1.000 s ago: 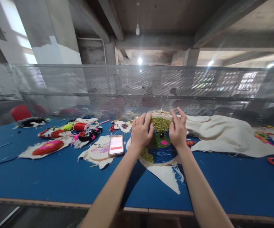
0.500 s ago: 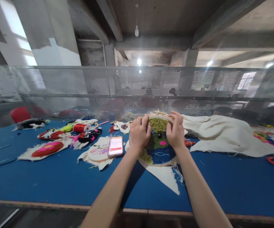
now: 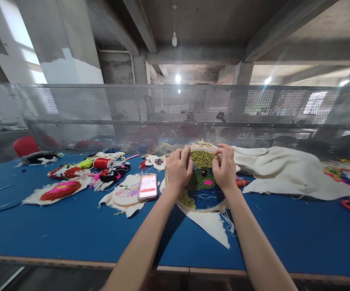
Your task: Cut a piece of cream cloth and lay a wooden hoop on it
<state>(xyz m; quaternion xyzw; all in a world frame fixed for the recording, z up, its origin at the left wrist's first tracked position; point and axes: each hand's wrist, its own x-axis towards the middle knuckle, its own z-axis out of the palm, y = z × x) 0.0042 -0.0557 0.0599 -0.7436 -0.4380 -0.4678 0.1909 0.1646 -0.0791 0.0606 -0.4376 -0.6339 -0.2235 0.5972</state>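
hoop embroidery [image 3: 201, 184]: tufted olive green, dark blue, pink spot, black dot | table [image 3: 72, 230]: solid blue | cloth [image 3: 284, 171]: plain cream | yarn spool [image 3: 102, 163]: red | phone [image 3: 148, 186]: red-and-white screen | tufted patch [image 3: 60, 190]: pink, red

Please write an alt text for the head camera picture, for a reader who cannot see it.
Two bare hands, left hand and right hand, grip the far rim of an embroidery hoop with green and blue tufted work, on a blue table. A phone, yarn pieces and white cloth lie around it.
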